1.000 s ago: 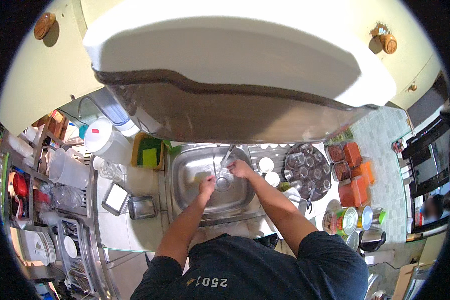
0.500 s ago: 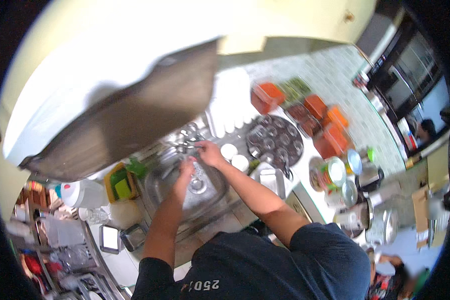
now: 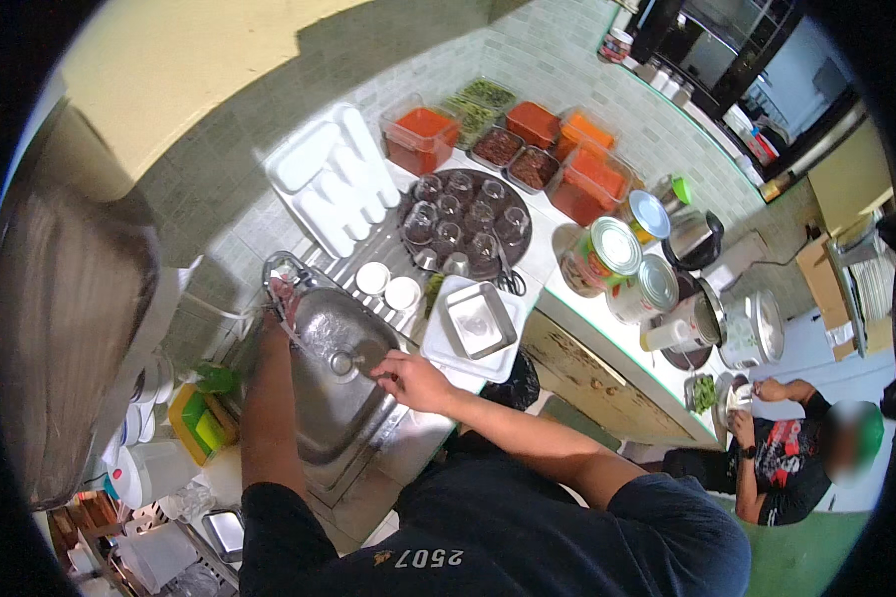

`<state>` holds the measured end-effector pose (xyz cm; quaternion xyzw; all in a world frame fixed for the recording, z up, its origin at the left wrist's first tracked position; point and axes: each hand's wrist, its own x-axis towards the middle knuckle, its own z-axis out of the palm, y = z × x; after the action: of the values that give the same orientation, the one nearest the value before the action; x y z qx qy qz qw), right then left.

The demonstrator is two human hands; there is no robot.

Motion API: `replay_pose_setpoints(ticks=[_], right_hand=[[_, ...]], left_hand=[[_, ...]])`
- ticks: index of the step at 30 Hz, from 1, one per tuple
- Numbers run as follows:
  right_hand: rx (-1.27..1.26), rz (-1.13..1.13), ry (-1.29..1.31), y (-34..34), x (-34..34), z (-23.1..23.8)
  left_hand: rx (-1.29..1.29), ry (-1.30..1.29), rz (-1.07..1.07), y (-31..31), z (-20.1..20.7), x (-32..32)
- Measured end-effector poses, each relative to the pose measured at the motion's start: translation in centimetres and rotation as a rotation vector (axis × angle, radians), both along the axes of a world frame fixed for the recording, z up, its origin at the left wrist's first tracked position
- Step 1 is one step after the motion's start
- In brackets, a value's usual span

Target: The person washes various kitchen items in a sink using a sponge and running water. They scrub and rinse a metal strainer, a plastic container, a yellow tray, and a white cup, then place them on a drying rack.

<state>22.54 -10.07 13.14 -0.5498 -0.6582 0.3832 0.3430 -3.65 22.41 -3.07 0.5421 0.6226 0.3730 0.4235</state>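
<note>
My left hand (image 3: 283,295) is at the tap (image 3: 281,265) at the far left corner of the steel sink (image 3: 319,413); its fingers are mostly hidden, so what it grips is unclear. Over the sink's right side is my right hand (image 3: 416,382), its fingers loosely bent and apart with nothing seen in them. A round drain strainer (image 3: 342,364) sits in the wet basin. Two white cups (image 3: 402,293) stand on the ribbed drainboard, beyond my right hand. Right of that hand, a rectangular metal pan (image 3: 480,320) rests on a white tray (image 3: 448,356).
A round brown tray (image 3: 485,271) of upturned glasses and a white cutlery tray (image 3: 309,164) stand behind. Food tubs (image 3: 421,139) and large cans (image 3: 613,249) line the right counter. A pale cupboard (image 3: 189,50) overhangs. At far right a co-worker (image 3: 782,448) holds a bowl.
The view has swung toward the right, bringing the co-worker into fuller sight. My right hand has moved away from the tap to the sink's right side. My left hand is now at the tap.
</note>
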Motion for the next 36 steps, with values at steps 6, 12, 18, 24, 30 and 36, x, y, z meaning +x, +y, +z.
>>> replay_pose_setpoints(ticks=[6, 12, 18, 24, 30, 36], right_hand=[[0.376, -0.196, -0.295, -4.6, 2.5, 2.0], [0.196, -0.451, -0.933, -7.0, 8.5, 2.7], [0.322, -0.143, -0.639, -6.5, 4.7, 4.0], [0.526, 0.649, -0.269, -3.4, -9.8, 5.8], [0.536, 0.711, -0.085, -1.7, -18.8, 6.6], [0.481, 0.203, -0.09, 0.2, -9.4, 4.5]], left_hand=[[0.15, 0.03, -0.065, -4.3, -2.2, 0.0], [0.073, -0.26, -0.378, -17.0, -2.9, 1.3], [0.295, -0.069, -0.255, -31.9, 11.3, 0.4], [0.592, 0.634, -0.246, -40.5, 19.6, -9.2], [0.585, 1.051, 0.192, -49.1, 18.7, -23.2], [0.475, 1.12, 0.482, -52.6, 13.8, -29.4]])
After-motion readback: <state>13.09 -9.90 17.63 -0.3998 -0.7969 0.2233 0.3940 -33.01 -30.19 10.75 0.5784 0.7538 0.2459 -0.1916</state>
